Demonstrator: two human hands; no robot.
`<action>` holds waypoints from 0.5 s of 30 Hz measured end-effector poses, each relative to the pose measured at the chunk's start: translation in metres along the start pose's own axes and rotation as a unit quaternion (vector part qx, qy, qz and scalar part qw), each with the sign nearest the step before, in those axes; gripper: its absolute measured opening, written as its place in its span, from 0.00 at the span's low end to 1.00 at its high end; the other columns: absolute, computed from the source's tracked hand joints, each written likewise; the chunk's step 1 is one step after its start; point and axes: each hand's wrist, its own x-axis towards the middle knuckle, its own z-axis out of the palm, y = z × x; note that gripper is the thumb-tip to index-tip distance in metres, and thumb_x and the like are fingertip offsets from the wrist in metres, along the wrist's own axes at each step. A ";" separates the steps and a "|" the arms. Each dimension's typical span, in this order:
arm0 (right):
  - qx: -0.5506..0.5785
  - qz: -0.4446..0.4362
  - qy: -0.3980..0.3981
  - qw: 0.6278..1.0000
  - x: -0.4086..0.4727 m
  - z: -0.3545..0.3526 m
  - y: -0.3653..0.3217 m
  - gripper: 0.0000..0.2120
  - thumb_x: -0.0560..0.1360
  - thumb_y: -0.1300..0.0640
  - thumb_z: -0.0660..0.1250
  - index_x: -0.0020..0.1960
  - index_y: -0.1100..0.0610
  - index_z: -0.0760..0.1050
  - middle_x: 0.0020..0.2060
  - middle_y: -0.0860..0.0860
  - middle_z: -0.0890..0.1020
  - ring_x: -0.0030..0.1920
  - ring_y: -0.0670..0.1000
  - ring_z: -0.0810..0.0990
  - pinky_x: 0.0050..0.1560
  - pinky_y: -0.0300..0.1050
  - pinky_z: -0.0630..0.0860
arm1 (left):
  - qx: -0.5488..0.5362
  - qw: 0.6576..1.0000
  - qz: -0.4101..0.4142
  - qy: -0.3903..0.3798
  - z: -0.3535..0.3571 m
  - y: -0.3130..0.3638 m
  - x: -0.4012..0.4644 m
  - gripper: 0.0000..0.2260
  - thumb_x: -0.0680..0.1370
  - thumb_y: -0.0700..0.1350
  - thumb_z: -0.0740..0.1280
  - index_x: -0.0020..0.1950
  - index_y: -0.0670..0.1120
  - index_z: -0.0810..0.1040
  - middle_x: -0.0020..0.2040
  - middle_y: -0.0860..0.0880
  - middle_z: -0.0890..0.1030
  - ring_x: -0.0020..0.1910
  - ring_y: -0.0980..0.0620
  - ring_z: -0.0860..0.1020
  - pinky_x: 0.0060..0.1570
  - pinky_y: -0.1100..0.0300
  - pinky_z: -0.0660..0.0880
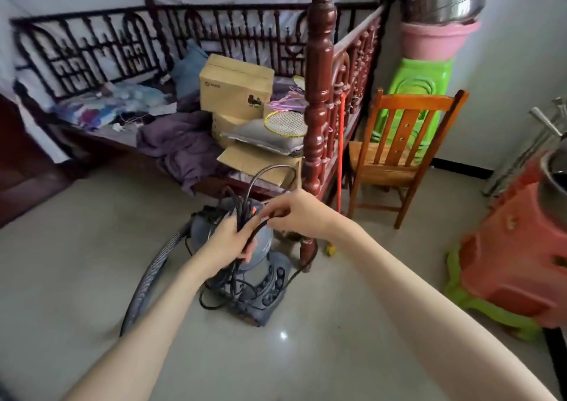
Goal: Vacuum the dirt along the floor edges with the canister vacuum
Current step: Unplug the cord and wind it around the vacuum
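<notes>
The grey canister vacuum (260,265) is standing upright on the floor beside the bed's corner post. Its ribbed grey hose (147,278) is curving down the left side to the floor. The black cord (242,213) is sitting bunched above the canister, with loose loops, apparently tangled, hanging over the base.

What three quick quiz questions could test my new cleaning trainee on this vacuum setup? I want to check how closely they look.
1. True or false: the left hand grips a bundle of black power cord over the canister vacuum.
2. What does the right hand pinch? A) the ribbed hose B) a strand of the cord C) the wooden chair
3. Fill in: the badminton racket lies on the ____.

Key: 1 true; 2 B; 3 bed.
</notes>
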 end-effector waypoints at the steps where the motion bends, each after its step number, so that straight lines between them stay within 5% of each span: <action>1: -0.005 -0.007 0.012 1.000 0.002 0.001 0.003 0.10 0.74 0.64 0.68 0.55 0.59 0.82 0.44 0.49 0.83 0.39 0.48 0.77 0.49 0.42 0.75 | -0.043 0.998 -0.034 0.007 -0.004 -0.005 -0.006 0.14 0.83 0.47 0.56 0.41 0.40 0.69 0.19 0.50 0.64 0.17 0.54 0.61 0.22 0.63 0.60; 4: 0.046 0.031 0.055 0.997 0.007 0.014 0.022 0.07 0.75 0.64 0.68 0.51 0.61 0.81 0.39 0.55 0.82 0.38 0.53 0.78 0.49 0.49 0.76 | -0.131 0.987 -0.086 0.033 -0.029 -0.011 -0.025 0.16 0.80 0.50 0.60 0.39 0.40 0.70 0.19 0.53 0.58 0.16 0.57 0.56 0.19 0.67 0.54; 7: 0.108 0.092 0.087 0.986 0.015 0.037 0.040 0.07 0.77 0.60 0.68 0.49 0.64 0.81 0.35 0.53 0.80 0.36 0.48 0.74 0.44 0.47 0.73 | -0.254 0.963 -0.076 0.042 -0.067 -0.017 -0.042 0.16 0.71 0.55 0.67 0.33 0.43 0.70 0.19 0.53 0.57 0.15 0.58 0.55 0.22 0.68 0.51; 11: 0.134 0.158 0.103 0.973 0.038 0.071 0.053 0.06 0.78 0.59 0.67 0.43 0.60 0.79 0.31 0.48 0.77 0.33 0.46 0.72 0.39 0.42 0.69 | -0.376 0.926 -0.004 0.027 -0.119 -0.019 -0.048 0.25 0.58 0.55 0.80 0.25 0.49 0.63 0.17 0.56 0.58 0.15 0.60 0.55 0.18 0.69 0.54; 15: 0.107 0.210 0.051 0.971 0.075 0.109 0.058 0.11 0.78 0.57 0.67 0.38 0.60 0.73 0.28 0.47 0.73 0.32 0.47 0.70 0.33 0.38 0.66 | -0.443 0.893 0.069 0.043 -0.180 -0.010 -0.041 0.20 0.59 0.50 0.78 0.24 0.51 0.64 0.16 0.56 0.60 0.18 0.56 0.49 0.15 0.68 0.57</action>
